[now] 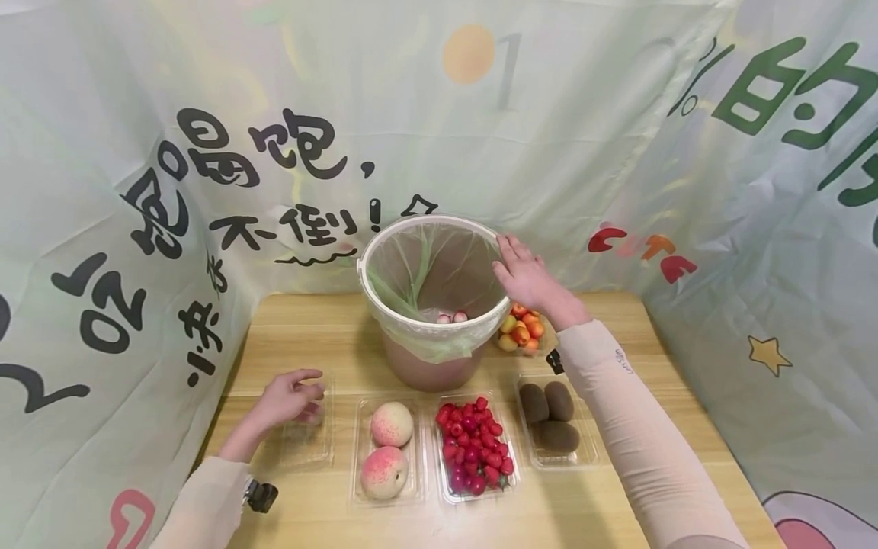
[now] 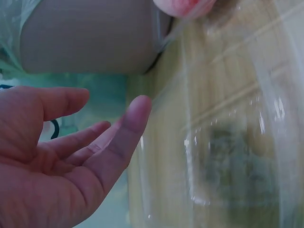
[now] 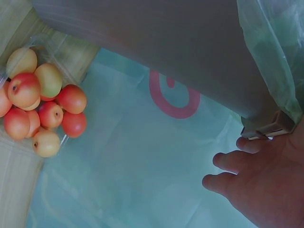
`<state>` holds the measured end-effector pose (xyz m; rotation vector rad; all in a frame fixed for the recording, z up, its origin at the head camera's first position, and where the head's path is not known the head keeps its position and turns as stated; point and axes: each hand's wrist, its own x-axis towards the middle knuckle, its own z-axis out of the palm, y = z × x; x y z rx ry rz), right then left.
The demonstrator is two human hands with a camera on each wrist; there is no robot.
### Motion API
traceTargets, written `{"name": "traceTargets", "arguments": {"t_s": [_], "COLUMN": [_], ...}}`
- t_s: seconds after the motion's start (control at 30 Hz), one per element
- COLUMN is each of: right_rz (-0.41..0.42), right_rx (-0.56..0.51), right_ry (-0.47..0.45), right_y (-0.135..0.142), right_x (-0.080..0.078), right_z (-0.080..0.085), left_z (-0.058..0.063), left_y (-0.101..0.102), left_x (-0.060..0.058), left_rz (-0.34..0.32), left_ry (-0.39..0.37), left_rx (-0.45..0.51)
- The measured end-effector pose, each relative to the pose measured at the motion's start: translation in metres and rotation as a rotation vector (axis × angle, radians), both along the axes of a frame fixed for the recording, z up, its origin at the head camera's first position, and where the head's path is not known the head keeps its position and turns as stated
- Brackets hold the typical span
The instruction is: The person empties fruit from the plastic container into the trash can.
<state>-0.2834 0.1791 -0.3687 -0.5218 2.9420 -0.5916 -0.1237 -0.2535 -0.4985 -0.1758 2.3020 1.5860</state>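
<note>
My left hand point(image 1: 295, 398) hovers over a clear plastic box point(image 1: 312, 451) at the table's left, fingers loosely spread and holding nothing. In the left wrist view that see-through box point(image 2: 190, 194) lies just beyond the fingertips. At the back centre stands a pinkish-brown bin point(image 1: 432, 367) with a white rim and a thin green bag point(image 1: 418, 286) lining it. My right hand point(image 1: 527, 278) rests on the bin's right rim with its fingers extended. Down inside the bin, small pink-and-white round pieces point(image 1: 459, 316) show over the front rim.
Along the front, clear boxes hold two peaches point(image 1: 386, 473), a heap of red berries point(image 1: 473, 442) and three brown kiwis point(image 1: 557, 437). Orange-yellow plum-like fruits point(image 1: 521, 334) sit in a box right of the bin, partly behind my right arm. Printed cloth walls point(image 1: 549, 168) enclose the table.
</note>
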Motion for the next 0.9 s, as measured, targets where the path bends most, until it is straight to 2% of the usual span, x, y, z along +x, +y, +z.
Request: {"name": "traceTargets", "arguments": {"t_s": [0.2, 0.7, 0.9], "right_rz": [0.002, 0.000, 0.000], "right_rx": [-0.003, -0.013, -0.009], "right_ry": [0.006, -0.001, -0.003], "right_y": [0.001, 0.001, 0.000], "right_x": [0.000, -0.001, -0.002], "right_z": [-0.001, -0.001, -0.001], "left_z": [-0.006, -0.016, -0.021], "left_y": [0.012, 0.035, 0.043], "left_x": [0.002, 0.000, 0.002], "left_rz": [-0.054, -0.088, -0.073], "left_ry": [-0.020, -0.045, -0.074], "left_rx": [0.016, 0.013, 0.013]}}
